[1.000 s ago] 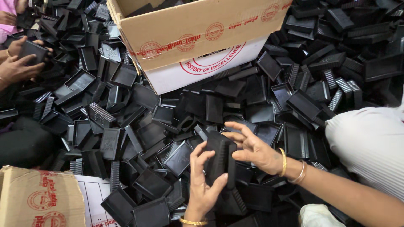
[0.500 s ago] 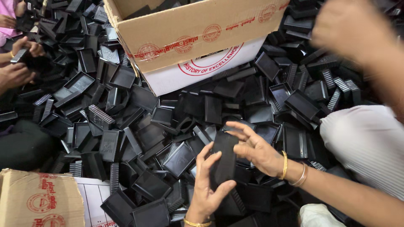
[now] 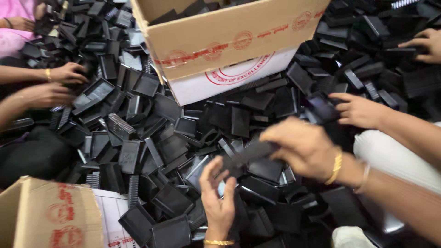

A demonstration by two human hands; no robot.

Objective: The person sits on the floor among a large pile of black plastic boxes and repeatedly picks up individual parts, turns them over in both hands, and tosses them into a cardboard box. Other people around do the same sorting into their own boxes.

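A flat black strip point(image 3: 250, 154) is gripped at its right end by the right hand point(image 3: 305, 147), whose fingers are closed over it; motion blur softens both. The strip slants down to the left, and its lower end lies just beside the raised fingertips of the left hand point(image 3: 219, 204), which is held open, palm turned toward the strip, fingers spread; whether they touch the strip cannot be told. A gold bangle is worn at each wrist. Both hands are held near the middle of the scene, above a deep heap of black plastic trays point(image 3: 138, 151) that covers the whole surface. Far and centre, a cardboard box point(image 3: 239, 41) with red printing stands on the heap, black parts showing inside it. At the near left corner a second carton point(image 3: 43, 216) is seen, with a sheet of white paper point(image 3: 112, 216) beside it. To the right, another person's hand point(image 3: 360, 110) is closed on a black part, and a further hand point(image 3: 425, 46) rests on the heap at the far right. At the far left, two more hands point(image 3: 69, 73) are busy among the trays
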